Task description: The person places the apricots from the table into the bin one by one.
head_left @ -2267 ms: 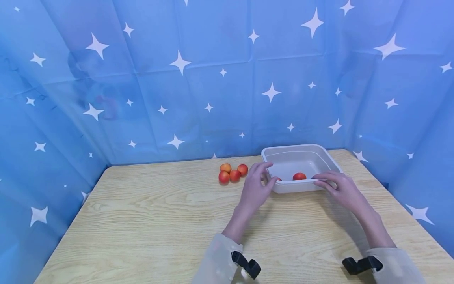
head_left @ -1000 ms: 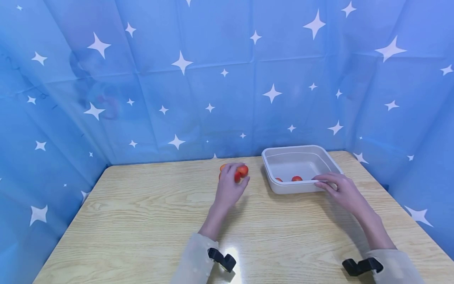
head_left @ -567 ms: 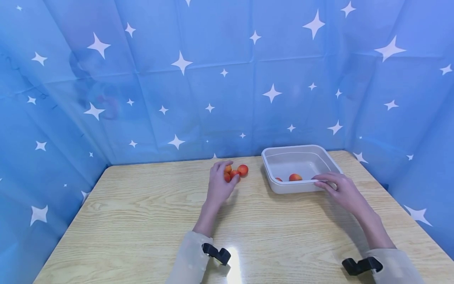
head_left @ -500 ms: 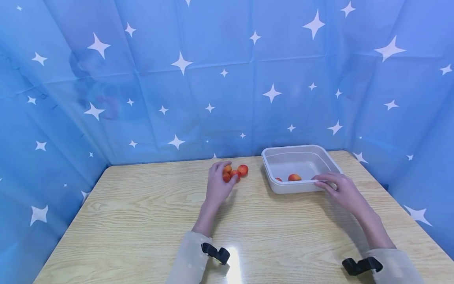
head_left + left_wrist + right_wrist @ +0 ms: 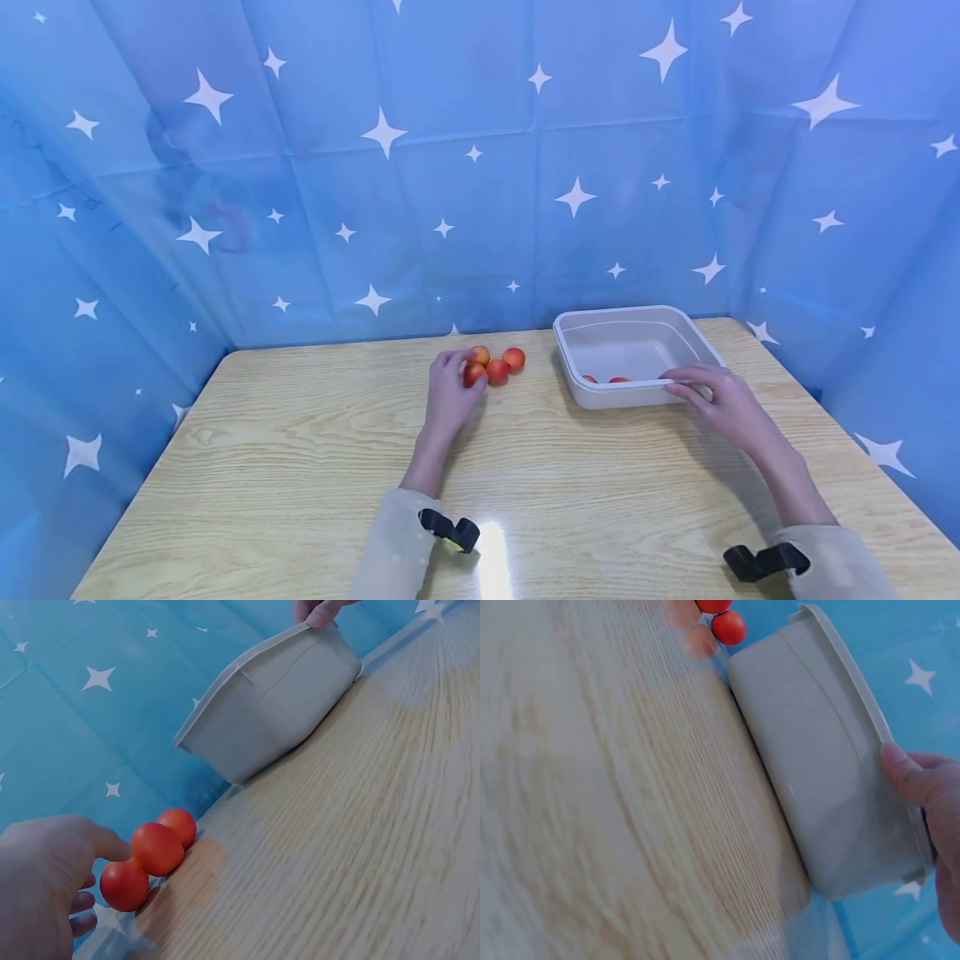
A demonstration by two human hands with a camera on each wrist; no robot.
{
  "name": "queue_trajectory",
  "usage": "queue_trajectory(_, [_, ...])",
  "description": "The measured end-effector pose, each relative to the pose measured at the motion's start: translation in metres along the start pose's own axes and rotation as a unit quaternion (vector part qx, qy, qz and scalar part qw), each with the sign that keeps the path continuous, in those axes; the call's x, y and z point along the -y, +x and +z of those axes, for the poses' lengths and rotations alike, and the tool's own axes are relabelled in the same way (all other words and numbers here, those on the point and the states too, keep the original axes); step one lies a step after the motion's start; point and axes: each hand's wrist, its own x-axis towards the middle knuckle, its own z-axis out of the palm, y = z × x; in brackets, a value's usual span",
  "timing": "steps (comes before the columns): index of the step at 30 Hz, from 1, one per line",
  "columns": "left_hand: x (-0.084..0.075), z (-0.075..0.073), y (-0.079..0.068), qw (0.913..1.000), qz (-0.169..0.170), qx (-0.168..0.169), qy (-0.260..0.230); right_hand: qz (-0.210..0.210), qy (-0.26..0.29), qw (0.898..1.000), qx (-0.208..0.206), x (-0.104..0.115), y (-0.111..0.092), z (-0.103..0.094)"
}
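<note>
My left hand [image 5: 448, 396] curls round a small round red fruit [image 5: 474, 372], its thumb against the near side and fingers on the far side. In the left wrist view, the thumb overlaps this fruit [image 5: 124, 886]. Close by on the table lie an orange-red fruit [image 5: 481, 355] behind it and two red ones, one in the middle [image 5: 497, 372] and one farther right [image 5: 513, 359]. My right hand [image 5: 722, 406] pinches the near rim of a light grey plastic tub [image 5: 630, 396] at the right. Two fruits, one of them near the tub's centre [image 5: 619, 380], show partly above that rim.
The wooden table [image 5: 300, 467] reaches back to a blue curtain [image 5: 420, 208] with white stars. Black wrist cameras [image 5: 450, 531] sit on both cuffs. The tub stands at the back right, its back close to the curtain.
My left hand left the tub's left rim and moved left to the fruits, then onto the leftmost red one. A fruit in the tub rolled left and nearer the front wall. My right hand stayed put.
</note>
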Motion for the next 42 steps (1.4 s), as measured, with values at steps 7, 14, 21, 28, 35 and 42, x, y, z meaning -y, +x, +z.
queue_trajectory(7, [0.003, -0.004, -0.001, 0.9995, -0.025, 0.017, -0.010, 0.005, -0.002, 1.000, 0.006, 0.000, -0.001, -0.001])
queue_trajectory(14, [0.005, -0.004, -0.001, 0.9985, -0.039, 0.036, 0.012, 0.011, 0.001, 1.000, 0.006, -0.001, -0.001, 0.000])
queue_trajectory(21, [0.007, -0.005, -0.001, 0.9980, -0.036, 0.046, 0.022, 0.008, -0.001, 1.000, 0.003, -0.002, -0.001, 0.001])
queue_trajectory(28, [0.008, -0.008, -0.001, 0.9978, -0.044, 0.050, 0.005, 0.005, -0.001, 1.000, 0.005, -0.001, -0.001, 0.001])
queue_trajectory(35, [0.008, -0.011, 0.001, 0.9982, -0.035, 0.046, -0.015, 0.010, -0.002, 1.000, 0.007, 0.000, -0.001, 0.000])
queue_trajectory(42, [0.004, -0.011, 0.003, 0.9985, -0.016, 0.042, -0.031, 0.008, 0.001, 1.000, 0.001, 0.000, 0.000, 0.000])
